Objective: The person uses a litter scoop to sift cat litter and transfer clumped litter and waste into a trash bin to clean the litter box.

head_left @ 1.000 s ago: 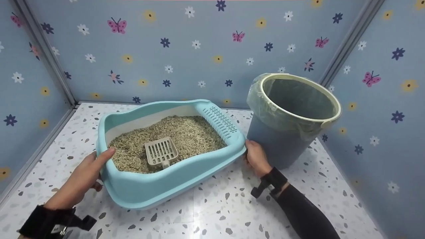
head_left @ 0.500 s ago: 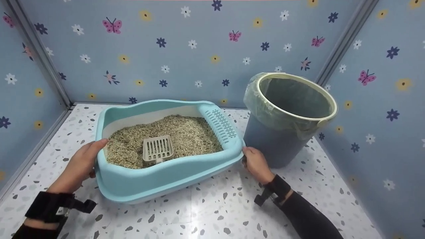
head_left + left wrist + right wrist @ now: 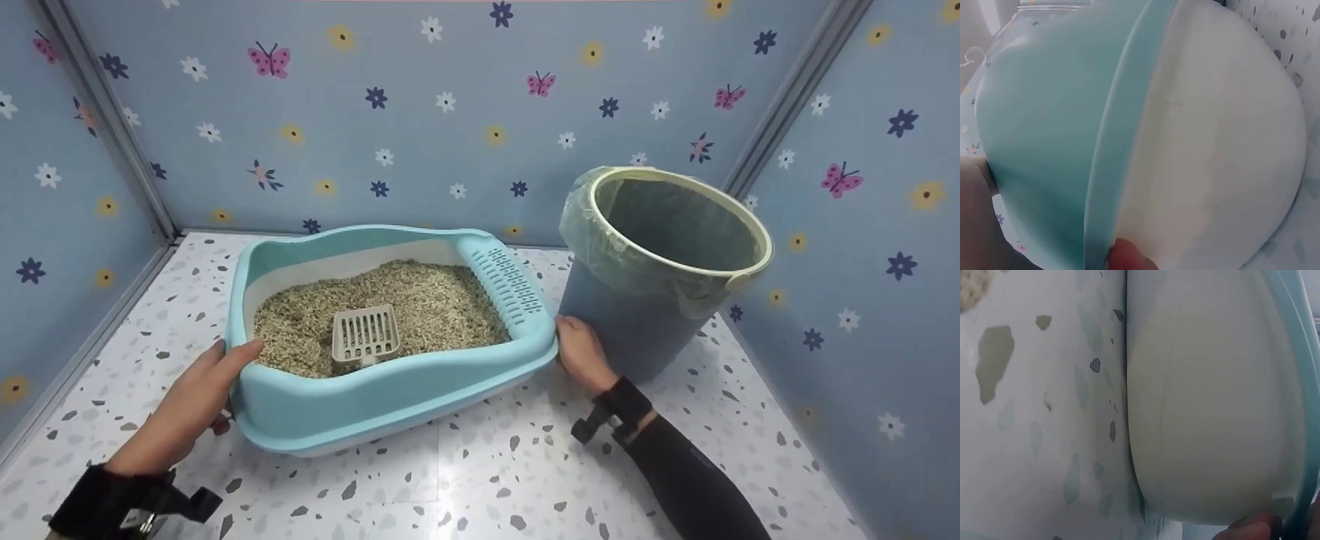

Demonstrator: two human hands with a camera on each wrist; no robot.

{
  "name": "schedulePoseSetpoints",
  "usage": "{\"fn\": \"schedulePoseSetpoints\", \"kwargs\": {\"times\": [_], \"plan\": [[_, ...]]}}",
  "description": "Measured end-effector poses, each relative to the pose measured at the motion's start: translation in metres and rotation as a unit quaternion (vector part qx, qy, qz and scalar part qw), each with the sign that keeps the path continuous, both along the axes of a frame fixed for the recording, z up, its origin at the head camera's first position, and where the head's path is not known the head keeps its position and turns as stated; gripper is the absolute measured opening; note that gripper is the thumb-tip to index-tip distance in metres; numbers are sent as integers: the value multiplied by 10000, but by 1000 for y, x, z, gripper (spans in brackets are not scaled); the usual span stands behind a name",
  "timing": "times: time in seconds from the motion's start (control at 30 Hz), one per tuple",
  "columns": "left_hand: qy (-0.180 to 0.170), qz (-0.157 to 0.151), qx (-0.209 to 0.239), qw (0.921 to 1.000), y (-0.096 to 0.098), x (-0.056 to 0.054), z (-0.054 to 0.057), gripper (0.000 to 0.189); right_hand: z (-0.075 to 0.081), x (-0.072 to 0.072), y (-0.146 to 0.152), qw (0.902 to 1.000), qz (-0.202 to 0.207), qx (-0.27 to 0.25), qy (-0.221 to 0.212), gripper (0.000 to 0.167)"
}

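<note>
A light blue cat litter box (image 3: 390, 390) with a pale base stands on the floor, holding tan litter (image 3: 442, 300). On the litter lies a beige slotted litter scoop (image 3: 365, 334), its handle hidden behind the front wall. My left hand (image 3: 195, 401) grips the box's left end, thumb over the rim. In the left wrist view a fingertip (image 3: 1129, 256) presses under the blue lip. At the right corner, beside the perforated ledge, my right hand (image 3: 585, 356) holds the lip; its fingertips (image 3: 1252, 530) curl beneath it in the right wrist view.
A grey-blue waste bin (image 3: 622, 319) with a cream ring and a translucent bag (image 3: 600, 244) stands right beside the box and my right hand. Flower-patterned walls (image 3: 450, 150) enclose the speckled floor (image 3: 480, 480) at the back and both sides.
The litter box's left end has swung slightly back, away from me, and its near left corner sits farther back. The scoop shifted with it. My right hand stays at the right corner.
</note>
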State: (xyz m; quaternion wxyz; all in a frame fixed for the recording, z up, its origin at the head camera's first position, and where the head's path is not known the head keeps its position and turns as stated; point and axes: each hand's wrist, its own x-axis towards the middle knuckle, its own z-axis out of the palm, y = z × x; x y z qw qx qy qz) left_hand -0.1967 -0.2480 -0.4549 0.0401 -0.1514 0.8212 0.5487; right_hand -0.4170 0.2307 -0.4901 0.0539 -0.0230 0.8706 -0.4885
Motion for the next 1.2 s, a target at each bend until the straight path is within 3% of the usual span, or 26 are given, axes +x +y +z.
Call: {"fn": "schedulePoseSetpoints", "kwargs": {"times": [0.17, 0.3, 0.4, 0.53, 0.63, 0.77, 0.87, 1.0, 1.2], "plan": [[218, 313, -8, 9993, 6, 0, -3, 93, -6, -7, 10, 9986, 412, 210, 274, 40], [445, 177, 71, 9988, -8, -8, -6, 84, -8, 6, 15, 9957, 537, 221, 716, 40], [489, 42, 133, 9987, -21, -15, -8, 83, -6, 20, 15, 9960, 629, 5, 635, 40], [223, 26, 209, 9995, -25, -18, -8, 90, -5, 24, 15, 9953, 809, -472, 247, 41], [-180, 83, 260, 9995, -18, -13, -2, 92, -4, 17, 14, 9955, 798, -499, 82, 42], [-404, 117, 306, 9986, -1, 1, 4, 91, 0, -3, 12, 9978, 599, -264, -81, 42], [-287, 56, 59, 9996, 13, 10, 7, 95, -2, -19, 10, 9987, 483, 31, -180, 44], [-122, 131, -382, 9991, 26, 16, 8, 102, -7, -33, 10, 9975, 567, 409, -112, 49], [55, 312, -481, 9983, 20, 14, 5, 99, -11, -28, 11, 9958, 815, 404, 121, 49]]}}
